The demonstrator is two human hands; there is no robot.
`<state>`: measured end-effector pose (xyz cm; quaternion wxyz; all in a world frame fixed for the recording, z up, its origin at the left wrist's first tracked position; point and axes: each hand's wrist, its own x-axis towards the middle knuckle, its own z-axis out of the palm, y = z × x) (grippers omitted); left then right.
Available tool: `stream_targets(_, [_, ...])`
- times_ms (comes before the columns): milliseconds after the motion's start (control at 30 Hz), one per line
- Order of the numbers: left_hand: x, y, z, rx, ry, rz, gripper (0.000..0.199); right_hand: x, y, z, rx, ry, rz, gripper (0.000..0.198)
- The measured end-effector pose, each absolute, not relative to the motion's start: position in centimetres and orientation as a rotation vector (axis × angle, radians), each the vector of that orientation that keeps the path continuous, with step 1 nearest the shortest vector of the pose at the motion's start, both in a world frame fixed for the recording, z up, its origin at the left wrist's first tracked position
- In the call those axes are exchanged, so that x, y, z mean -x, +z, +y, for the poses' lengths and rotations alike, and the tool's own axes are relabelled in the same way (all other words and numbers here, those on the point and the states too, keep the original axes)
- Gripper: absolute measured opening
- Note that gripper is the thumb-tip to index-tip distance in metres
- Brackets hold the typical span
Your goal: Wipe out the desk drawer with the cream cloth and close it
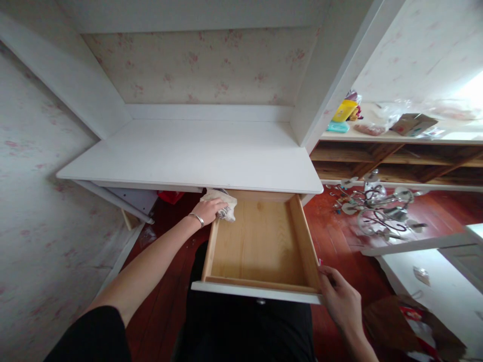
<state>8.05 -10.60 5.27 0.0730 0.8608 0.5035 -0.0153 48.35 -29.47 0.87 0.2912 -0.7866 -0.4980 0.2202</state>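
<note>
Head view: drawer (pixel 260 241) is pulled out toward the person from under the white desk (pixel 199 151), so the opening part is done. Left hand (pixel 214 207) grasps a pale cloth (pixel 229 212), bunched over the far end of the drawer's left wall, just below the desk edge. Right hand (pixel 339 296) is at the near right corner, bent fingers against the outside of the right wall; cannot tell if it clenches the wood or only steadies it. Tiny red bit by those fingers, too small to identify. Cloth work looks under way, on the left wall only right now; right wall and white front panel have no cloth on them. Whether they're finished or left over: can't tell. Pushing the drawer back in is not done.
</note>
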Motion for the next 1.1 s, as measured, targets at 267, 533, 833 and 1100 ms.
stream_targets(267, [-6.6,7.6,-24.2,-2.566,-0.202,1.327,0.076,-48.3,0.4,-29.3,2.106,0.626,-1.072,0.036])
stream_targets(533, [-8.2,10.0,-33.8,-2.653,0.019,1.601,0.075,-47.9,0.4,-29.1,2.104,0.639,-0.934,0.036])
stream_targets(833, [-19.2,6.2,-33.6,-2.447,0.553,1.598,0.045,-47.1,1.4,-28.9,1.948,0.661,-0.788,0.035])
stream_targets(1100, [-32.3,4.8,-32.4,-2.783,0.449,1.164,0.045,-48.3,1.2,-28.4,1.783,0.624,-0.489,0.038])
